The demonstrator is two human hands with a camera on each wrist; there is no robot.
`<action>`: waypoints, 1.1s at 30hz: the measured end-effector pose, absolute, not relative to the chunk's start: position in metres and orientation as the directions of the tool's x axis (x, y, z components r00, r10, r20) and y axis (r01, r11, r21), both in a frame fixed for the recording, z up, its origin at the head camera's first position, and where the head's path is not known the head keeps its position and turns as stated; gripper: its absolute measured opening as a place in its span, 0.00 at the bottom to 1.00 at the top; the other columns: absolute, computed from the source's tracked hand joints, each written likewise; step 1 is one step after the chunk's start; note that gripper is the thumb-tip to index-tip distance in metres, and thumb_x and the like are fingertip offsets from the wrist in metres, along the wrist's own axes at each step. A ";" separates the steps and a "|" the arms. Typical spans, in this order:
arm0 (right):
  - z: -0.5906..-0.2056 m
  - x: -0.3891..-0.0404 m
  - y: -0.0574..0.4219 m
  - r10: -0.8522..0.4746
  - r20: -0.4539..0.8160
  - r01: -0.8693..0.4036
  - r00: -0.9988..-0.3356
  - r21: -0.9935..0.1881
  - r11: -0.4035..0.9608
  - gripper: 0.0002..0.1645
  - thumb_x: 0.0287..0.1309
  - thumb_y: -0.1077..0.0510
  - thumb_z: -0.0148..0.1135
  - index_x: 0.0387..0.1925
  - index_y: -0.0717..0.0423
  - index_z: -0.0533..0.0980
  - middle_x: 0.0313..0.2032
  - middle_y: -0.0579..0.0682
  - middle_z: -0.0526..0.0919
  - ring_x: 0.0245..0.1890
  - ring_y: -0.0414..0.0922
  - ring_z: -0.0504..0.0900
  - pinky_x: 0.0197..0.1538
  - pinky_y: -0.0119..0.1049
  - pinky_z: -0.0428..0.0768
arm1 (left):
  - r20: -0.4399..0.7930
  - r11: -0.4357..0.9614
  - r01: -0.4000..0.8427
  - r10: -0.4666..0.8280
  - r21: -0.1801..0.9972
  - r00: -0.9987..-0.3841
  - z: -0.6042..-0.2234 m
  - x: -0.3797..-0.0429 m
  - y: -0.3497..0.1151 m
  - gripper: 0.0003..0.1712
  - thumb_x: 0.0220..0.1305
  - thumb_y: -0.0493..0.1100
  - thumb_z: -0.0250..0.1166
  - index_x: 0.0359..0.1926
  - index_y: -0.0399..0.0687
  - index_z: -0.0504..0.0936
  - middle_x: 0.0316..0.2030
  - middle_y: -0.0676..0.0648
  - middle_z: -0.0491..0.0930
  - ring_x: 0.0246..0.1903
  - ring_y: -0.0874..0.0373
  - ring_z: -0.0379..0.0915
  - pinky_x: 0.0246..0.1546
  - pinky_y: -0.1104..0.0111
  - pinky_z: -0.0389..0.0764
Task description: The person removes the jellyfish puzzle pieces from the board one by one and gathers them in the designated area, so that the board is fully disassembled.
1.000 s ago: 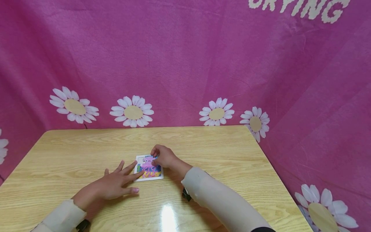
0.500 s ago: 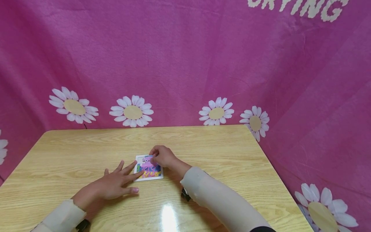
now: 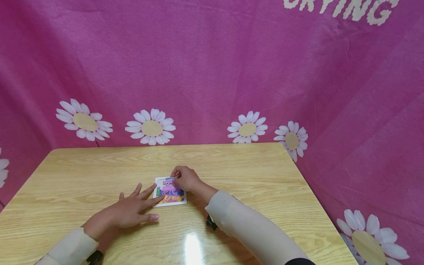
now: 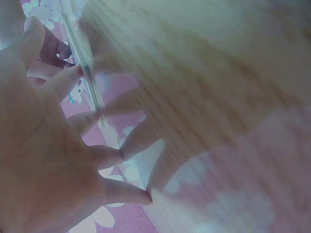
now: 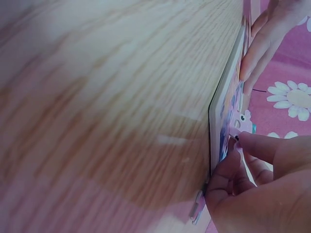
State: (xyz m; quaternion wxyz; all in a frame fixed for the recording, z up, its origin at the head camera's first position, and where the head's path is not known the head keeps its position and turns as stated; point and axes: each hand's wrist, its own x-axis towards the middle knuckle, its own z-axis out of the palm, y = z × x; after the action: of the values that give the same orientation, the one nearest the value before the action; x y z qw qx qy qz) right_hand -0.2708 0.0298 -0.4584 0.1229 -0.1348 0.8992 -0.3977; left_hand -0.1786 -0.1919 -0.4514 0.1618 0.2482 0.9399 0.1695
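Seating the pink piece (image 5: 237,144) seems the step: the right hand (image 3: 187,179) pinches it at the framed puzzle (image 3: 171,194) on the table (image 3: 248,165); the left hand (image 3: 130,209) lies spread against it. Next calls for pressing flat.

Puzzle (image 3: 170,192) — top right corner hidden (under right grip (image 3: 188,179)).

Little puzzle (image 3: 170,191) sits just below-left of frame centre, left hand (image 3: 130,210) splayed onto its left side, right hand (image 3: 188,179) curled over its upper right, pink curtain (image 3: 205,66) up top.
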 end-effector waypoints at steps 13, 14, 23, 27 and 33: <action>-0.458 -0.272 0.031 -0.344 -0.125 -0.133 -0.931 -0.760 0.637 0.04 0.65 0.66 0.65 0.39 0.55 0.81 0.32 0.46 0.79 0.33 0.40 0.75 0.37 0.30 0.72 | -0.230 0.822 0.404 0.517 0.401 -0.825 -0.451 -0.178 -0.191 0.43 0.67 0.75 0.57 0.77 0.69 0.66 0.82 0.43 0.48 0.76 0.22 0.36 0.54 0.14 0.39; -0.458 -0.272 0.030 -0.342 -0.125 -0.132 -0.931 -0.760 0.637 0.04 0.65 0.66 0.65 0.39 0.55 0.81 0.32 0.46 0.79 0.33 0.40 0.75 0.37 0.30 0.73 | -0.230 0.823 0.403 0.516 0.401 -0.825 -0.452 -0.178 -0.191 0.42 0.67 0.75 0.57 0.77 0.69 0.66 0.82 0.43 0.48 0.76 0.22 0.36 0.54 0.14 0.39; -0.461 -0.272 0.031 -0.343 -0.115 -0.142 -0.932 -0.756 0.639 0.05 0.65 0.67 0.65 0.39 0.55 0.80 0.32 0.46 0.79 0.33 0.40 0.75 0.38 0.30 0.73 | -0.207 0.823 0.409 0.513 0.395 -0.833 -0.453 -0.179 -0.191 0.43 0.66 0.76 0.57 0.77 0.70 0.66 0.81 0.43 0.50 0.76 0.22 0.39 0.53 0.13 0.43; -0.460 -0.272 0.031 -0.343 -0.112 -0.145 -0.933 -0.755 0.639 0.05 0.65 0.67 0.65 0.38 0.55 0.80 0.32 0.46 0.79 0.33 0.40 0.74 0.39 0.30 0.73 | -0.195 0.831 0.404 0.500 0.382 -0.844 -0.455 -0.180 -0.188 0.44 0.65 0.77 0.57 0.77 0.71 0.65 0.81 0.43 0.53 0.75 0.21 0.42 0.52 0.13 0.45; -0.460 -0.272 0.031 -0.346 -0.110 -0.150 -0.932 -0.752 0.642 0.05 0.64 0.66 0.65 0.38 0.54 0.80 0.32 0.45 0.79 0.33 0.40 0.74 0.39 0.30 0.73 | -0.190 0.852 0.401 0.478 0.336 -0.857 -0.454 -0.180 -0.181 0.45 0.65 0.77 0.57 0.78 0.70 0.65 0.79 0.40 0.55 0.74 0.19 0.45 0.50 0.13 0.50</action>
State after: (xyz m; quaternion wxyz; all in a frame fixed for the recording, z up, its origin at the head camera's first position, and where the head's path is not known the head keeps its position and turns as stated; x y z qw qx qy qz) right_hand -0.2716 0.0309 -0.4595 0.1228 -0.1382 0.8976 -0.4001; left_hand -0.1799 -0.1813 -0.4539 0.1344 0.2306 0.9529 0.1437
